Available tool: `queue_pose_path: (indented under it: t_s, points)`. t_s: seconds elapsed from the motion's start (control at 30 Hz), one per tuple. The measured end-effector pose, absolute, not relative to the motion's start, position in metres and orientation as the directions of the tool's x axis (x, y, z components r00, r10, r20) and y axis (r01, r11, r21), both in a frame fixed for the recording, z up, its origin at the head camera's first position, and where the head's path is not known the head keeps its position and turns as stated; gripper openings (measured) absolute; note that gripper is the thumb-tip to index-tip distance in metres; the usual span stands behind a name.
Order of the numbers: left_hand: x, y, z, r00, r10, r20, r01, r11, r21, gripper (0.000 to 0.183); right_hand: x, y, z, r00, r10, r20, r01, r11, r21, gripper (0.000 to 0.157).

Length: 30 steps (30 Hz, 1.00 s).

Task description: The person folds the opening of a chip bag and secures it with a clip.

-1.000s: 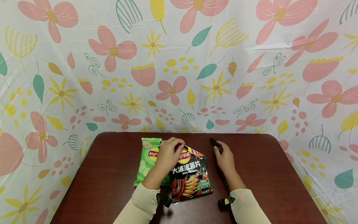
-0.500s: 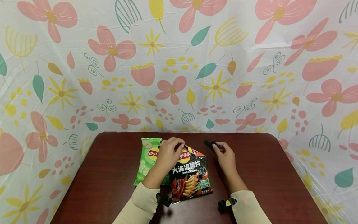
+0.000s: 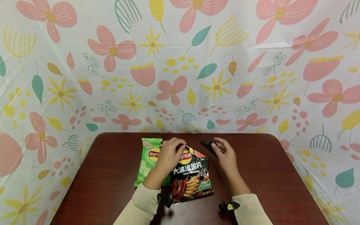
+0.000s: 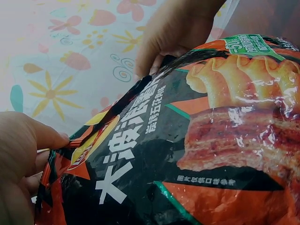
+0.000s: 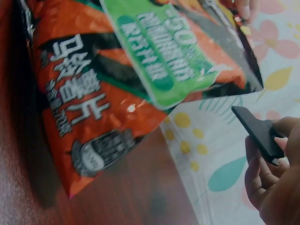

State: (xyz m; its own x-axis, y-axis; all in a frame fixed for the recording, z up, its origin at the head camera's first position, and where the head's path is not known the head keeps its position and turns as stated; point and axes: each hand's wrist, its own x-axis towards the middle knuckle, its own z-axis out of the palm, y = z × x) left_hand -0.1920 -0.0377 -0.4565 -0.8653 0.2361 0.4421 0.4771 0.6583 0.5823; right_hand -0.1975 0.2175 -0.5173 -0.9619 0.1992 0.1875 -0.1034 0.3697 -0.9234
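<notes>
A black Lay's potato chip bag stands tilted on the table, its upper edge folded over at the corners. My left hand pinches the bag's top between thumb and fingers, as the left wrist view shows at the bag's upper left corner. To the right of the bag, my right hand holds a black bag clip between thumb and fingers. The clip points toward the bag's top and is apart from it in the right wrist view. Part of the bag's top is hidden behind my left hand.
A green Lay's chip bag lies to the left, partly under my left forearm and behind the black bag. The dark red-brown table ends at a flowered cloth behind. Black camera mounts sit on both wrists.
My right hand has turned the clip and brought it left, nearer the black bag's top. The fingers have shifted on the clip. My left hand and both bags have stayed in place.
</notes>
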Motion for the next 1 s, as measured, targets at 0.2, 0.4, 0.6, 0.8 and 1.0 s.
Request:
queue_pose_path:
  t_s: [0.2, 0.4, 0.6, 0.8, 1.0]
  points:
    - [-0.1914, -0.0377, -0.4562, -0.866, 0.233, 0.442, 0.476, 0.654, 0.588, 0.013, -0.1929, 0.2146, -0.5079, -0.983, 0.15, 0.102, -0.045, 0.346, -0.937, 0.048]
    - [-0.1903, -0.0375, -0.4555, -0.864, 0.234, 0.445, 0.479, 0.654, 0.586, 0.012, -0.1906, 0.2151, -0.5064, -0.992, 0.111, 0.053, -0.017, 0.303, -0.953, 0.045]
    - [-0.1899, -0.0368, -0.4554, -0.861, 0.235, 0.451, 0.484, 0.652, 0.584, 0.013, -0.1904, 0.216, -0.5085, -0.994, 0.088, 0.059, -0.034, 0.266, -0.963, 0.042]
    - [-0.19, -0.0362, -0.4553, -0.858, 0.235, 0.456, 0.488, 0.649, 0.584, 0.014, -0.1906, 0.2175, -0.5092, -0.998, 0.056, -0.014, 0.023, 0.172, -0.985, 0.044]
    - [-0.1899, -0.036, -0.4554, -0.86, 0.237, 0.452, 0.485, 0.652, 0.582, 0.012, -0.1907, 0.2183, -0.5088, -0.998, 0.005, -0.067, 0.067, 0.126, -0.99, 0.044]
